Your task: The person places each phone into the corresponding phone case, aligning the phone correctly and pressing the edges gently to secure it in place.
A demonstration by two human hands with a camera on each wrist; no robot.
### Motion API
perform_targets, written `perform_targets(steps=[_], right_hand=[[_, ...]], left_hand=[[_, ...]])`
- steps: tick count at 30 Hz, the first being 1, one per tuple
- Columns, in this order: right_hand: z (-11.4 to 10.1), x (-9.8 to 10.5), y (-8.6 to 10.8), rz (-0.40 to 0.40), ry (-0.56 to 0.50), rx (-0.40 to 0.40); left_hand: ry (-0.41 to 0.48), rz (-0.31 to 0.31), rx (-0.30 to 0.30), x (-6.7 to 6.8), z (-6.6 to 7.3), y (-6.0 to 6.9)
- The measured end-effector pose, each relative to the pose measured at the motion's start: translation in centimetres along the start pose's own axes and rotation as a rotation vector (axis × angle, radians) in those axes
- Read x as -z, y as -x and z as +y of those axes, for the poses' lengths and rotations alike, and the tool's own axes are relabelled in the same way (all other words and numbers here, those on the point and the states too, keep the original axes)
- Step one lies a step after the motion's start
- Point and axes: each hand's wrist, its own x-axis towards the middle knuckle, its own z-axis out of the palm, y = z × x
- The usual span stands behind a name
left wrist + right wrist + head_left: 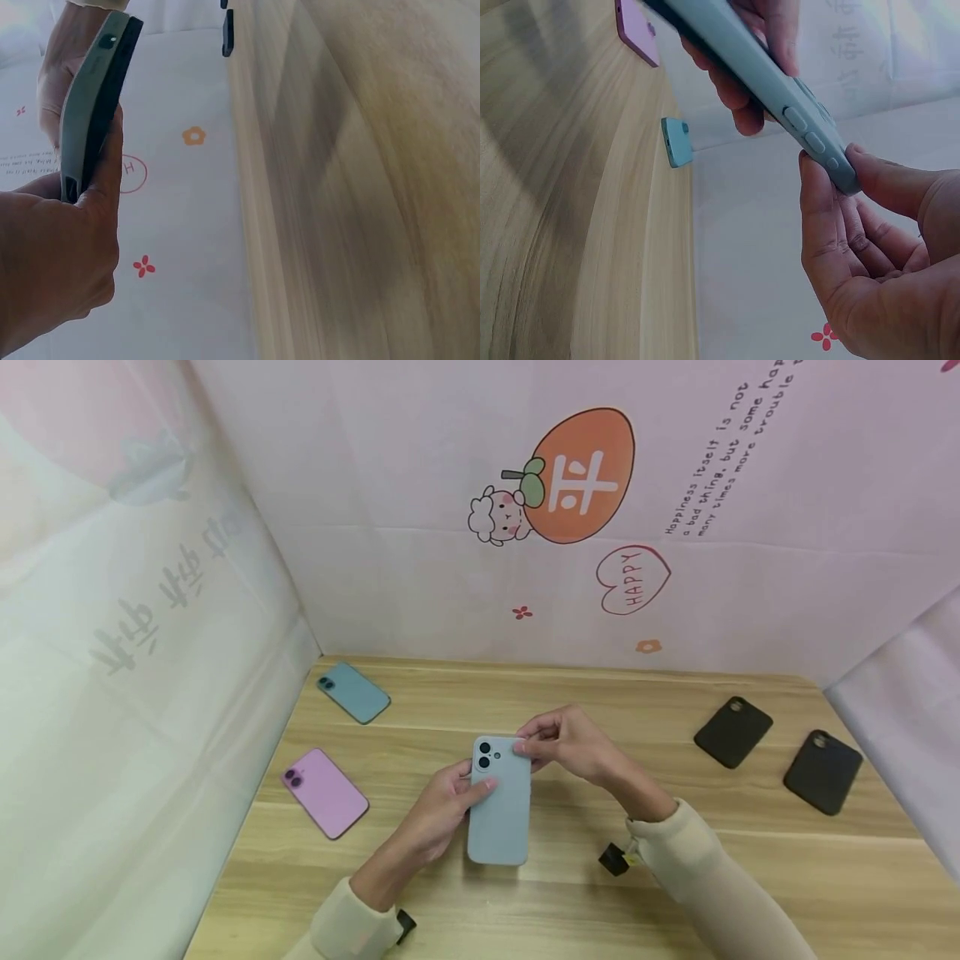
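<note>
Both hands hold a phone in a pale grey-blue case (498, 818) above the table, its back with the camera lenses turned up toward the head. The left hand (442, 806) grips its left side, thumb lying on the back and fingers underneath. At the upper right corner the right hand (573, 747) pinches the case between thumb and fingers. Raised side buttons on the case (805, 129) show in the right wrist view. From the left wrist, the cased phone (88, 97) appears edge-on, with its dark front facing the table side.
On the wooden table (420, 893), a blue phone (355, 693) and a pink phone (327, 793) lie at the left. Two black phone cases (733, 732) lie at the right. A printed white cloth (420, 585) rises behind the table's back edge and along its sides.
</note>
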Motion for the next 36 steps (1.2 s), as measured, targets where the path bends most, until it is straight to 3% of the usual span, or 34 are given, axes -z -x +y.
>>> perform_targets(steps=[7, 16, 29, 36], right_hand=[[0.1, -0.3, 0.0, 0.044, -0.014, -0.018], [0.2, -1.6, 0.3, 0.165, -0.021, -0.019], [1.1, -3.6, 1.2, 0.135, -0.005, 0.015], [1.6, -4.8, 1.8, 0.113, -0.027, -0.001]], left_hand=[[0.012, 0.041, -0.015, 0.1, -0.1, 0.0], [0.022, 0.118, -0.041, 0.2, 0.0, -0.1], [0.053, 0.266, -0.057, 0.9, 1.2, -0.3], [0.103, 0.302, -0.082, 1.2, 1.8, -0.4]])
